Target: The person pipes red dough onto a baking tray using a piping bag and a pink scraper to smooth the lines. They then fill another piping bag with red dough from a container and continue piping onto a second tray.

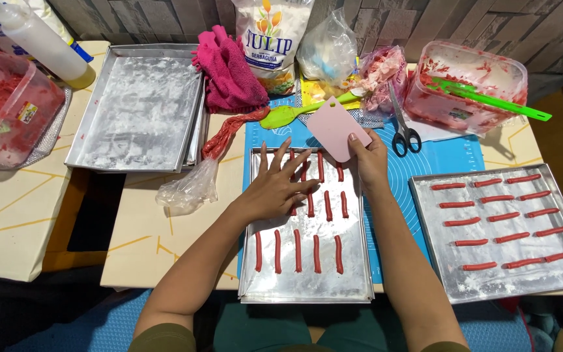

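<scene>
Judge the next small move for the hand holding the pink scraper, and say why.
Probably bring the pink scraper down to the red strips in the middle tray. The right hand holds it at the tray's far edge, above the top row, while the left hand lies spread over strips there.

left hand (275, 186): flat, fingers spread | right hand (367, 160): fingers pinched closed
</scene>
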